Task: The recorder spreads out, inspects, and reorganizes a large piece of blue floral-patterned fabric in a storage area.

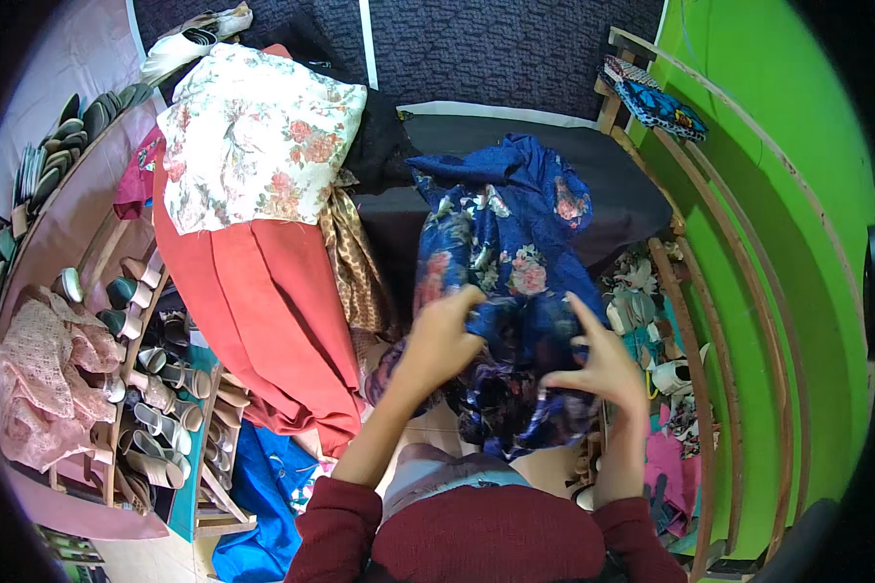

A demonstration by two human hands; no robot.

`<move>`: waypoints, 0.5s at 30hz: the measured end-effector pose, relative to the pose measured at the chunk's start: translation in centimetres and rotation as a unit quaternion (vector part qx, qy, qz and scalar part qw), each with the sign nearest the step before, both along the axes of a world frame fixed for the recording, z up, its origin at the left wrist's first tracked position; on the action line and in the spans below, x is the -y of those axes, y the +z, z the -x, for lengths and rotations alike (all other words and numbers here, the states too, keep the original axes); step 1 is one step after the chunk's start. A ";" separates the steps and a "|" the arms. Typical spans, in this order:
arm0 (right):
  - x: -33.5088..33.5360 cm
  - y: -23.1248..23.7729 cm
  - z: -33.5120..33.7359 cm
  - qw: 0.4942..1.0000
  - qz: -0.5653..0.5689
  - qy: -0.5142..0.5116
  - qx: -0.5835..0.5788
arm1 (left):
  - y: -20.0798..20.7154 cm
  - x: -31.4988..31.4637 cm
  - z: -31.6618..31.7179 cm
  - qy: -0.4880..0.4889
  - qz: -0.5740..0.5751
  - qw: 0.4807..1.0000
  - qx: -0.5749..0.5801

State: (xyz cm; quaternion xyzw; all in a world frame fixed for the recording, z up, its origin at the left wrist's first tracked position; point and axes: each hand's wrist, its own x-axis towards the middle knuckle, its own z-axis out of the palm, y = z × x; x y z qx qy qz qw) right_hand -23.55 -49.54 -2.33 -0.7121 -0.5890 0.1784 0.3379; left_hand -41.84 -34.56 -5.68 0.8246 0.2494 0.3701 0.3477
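A dark blue garment with pink and white flowers point(525, 248) lies in front of me. Its upper part rests on a black-covered surface, and its lower part hangs toward my body in loose folds. On the garment's left side, my left hand point(445, 338) has its fingers curled in against the fabric, closed on it. Over the right side is my right hand point(601, 361), with thumb and forefinger spread wide apart. Whether its palm touches the cloth I cannot tell.
Left of the garment lie a white floral cloth point(262, 136) and a long coral-red cloth point(253, 301). Shoes point(160, 423) fill a wooden rack at left, with a pink lacy cloth point(49, 374) beside them. Wooden rails point(739, 253) line the green wall at right.
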 end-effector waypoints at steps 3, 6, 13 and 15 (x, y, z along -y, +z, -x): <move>-3.6 -3.0 3.9 0.996 -0.044 -0.047 0.067 | 0.7 3.2 -1.5 -0.025 -0.029 0.999 0.004; -3.7 -3.8 2.9 0.993 -0.107 -0.050 0.030 | -0.5 3.5 -1.6 -0.026 -0.056 0.998 0.010; -1.4 -1.0 2.7 0.980 -0.185 -0.065 -0.045 | -7.2 3.3 -1.1 0.011 0.060 0.997 0.054; -0.8 0.2 2.5 0.969 -0.219 -0.096 -0.065 | -10.7 3.2 -1.3 0.022 0.073 0.996 0.041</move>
